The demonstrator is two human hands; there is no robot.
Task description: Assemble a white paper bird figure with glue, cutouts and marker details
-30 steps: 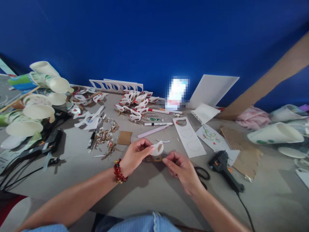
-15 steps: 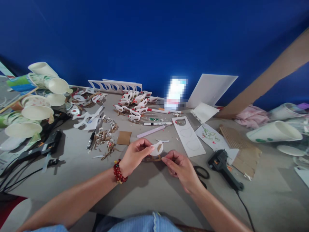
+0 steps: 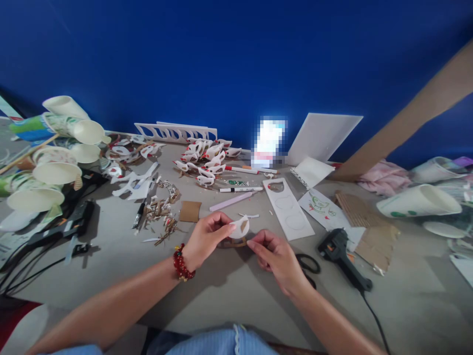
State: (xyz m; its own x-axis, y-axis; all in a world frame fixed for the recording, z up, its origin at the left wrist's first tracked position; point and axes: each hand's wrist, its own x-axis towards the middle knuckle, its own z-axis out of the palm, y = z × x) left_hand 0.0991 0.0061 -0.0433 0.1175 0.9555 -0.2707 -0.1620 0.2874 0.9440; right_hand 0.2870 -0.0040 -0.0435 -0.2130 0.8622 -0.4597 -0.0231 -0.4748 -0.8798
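1. White cutout (image 3: 244, 232), brown-patched, sits pinched in the left hand (image 3: 212, 234) over the table (image 3: 221, 301).
2. The right hand (image 3: 274, 255) appears to pinch a brown strip (image 3: 238, 242) just beside it.
3. Red-tipped bird shapes (image 3: 215, 161) look finished; outlines (image 3: 294, 222) on a white board (image 3: 275, 195) remain uncut.

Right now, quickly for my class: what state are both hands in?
Left hand: closed, holding the white piece.
Right hand: pinched closed at the brown piece; whether it grips that cannot be told.
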